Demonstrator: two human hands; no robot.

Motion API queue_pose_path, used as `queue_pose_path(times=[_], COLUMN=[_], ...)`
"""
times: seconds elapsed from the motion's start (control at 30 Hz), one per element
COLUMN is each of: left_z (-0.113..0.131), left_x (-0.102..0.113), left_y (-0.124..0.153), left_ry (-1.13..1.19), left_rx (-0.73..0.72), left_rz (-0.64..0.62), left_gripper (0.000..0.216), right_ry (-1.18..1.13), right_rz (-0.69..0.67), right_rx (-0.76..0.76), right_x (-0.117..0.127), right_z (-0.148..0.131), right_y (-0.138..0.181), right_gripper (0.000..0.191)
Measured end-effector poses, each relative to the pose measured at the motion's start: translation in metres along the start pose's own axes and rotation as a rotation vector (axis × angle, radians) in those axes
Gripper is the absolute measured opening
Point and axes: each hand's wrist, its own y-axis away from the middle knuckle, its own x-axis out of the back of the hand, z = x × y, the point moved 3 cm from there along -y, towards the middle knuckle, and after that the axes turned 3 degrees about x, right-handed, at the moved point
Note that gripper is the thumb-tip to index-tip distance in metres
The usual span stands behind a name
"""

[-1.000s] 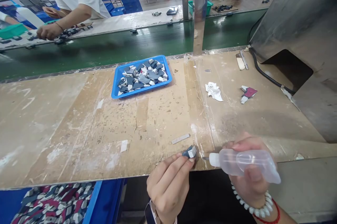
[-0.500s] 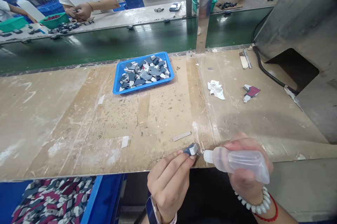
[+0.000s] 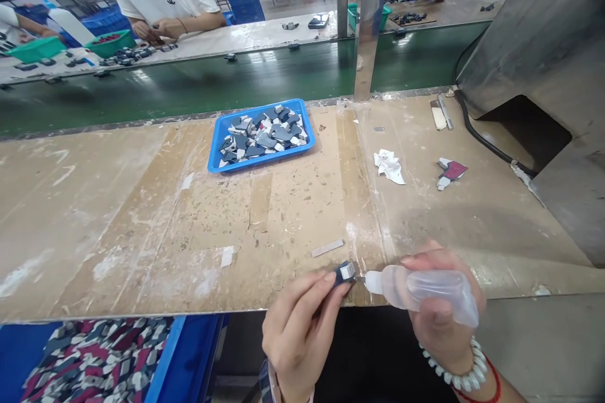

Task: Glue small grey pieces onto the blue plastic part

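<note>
My left hand [image 3: 300, 327] pinches a small dark blue and white piece [image 3: 345, 272] at the near edge of the worn workbench [image 3: 142, 220]. My right hand [image 3: 439, 321] grips a clear squeeze bottle [image 3: 420, 286] lying almost level, its thin nozzle touching the piece from the right. A blue tray [image 3: 215, 154] heaped with several similar blue and white pieces sits farther back on the bench.
A crumpled white scrap [image 3: 389, 165] and a maroon and white piece [image 3: 451, 171] lie to the right. A grey metal housing [image 3: 543, 75] fills the right side. A blue bin [image 3: 163, 359] of pieces stands below left. Beyond a green conveyor [image 3: 189, 84], other people work.
The bottle's nozzle has closed in on the piece held in my left hand. The view has shifted slightly; a person across the conveyor has drawn their hands in.
</note>
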Motion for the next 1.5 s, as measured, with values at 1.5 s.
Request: queue_pose_path(times=[1.5], left_z=[0.023], left_x=[0.001], left_y=[-0.03], left_ry=[-0.217], left_rx=[-0.505], left_rz=[-0.477], left_gripper=[0.01], right_ry=[-0.18], right_rz=[0.151], right_rx=[0.005], right_x=[0.007], right_z=[0.002], right_y=[-0.003], right_gripper=[0.022])
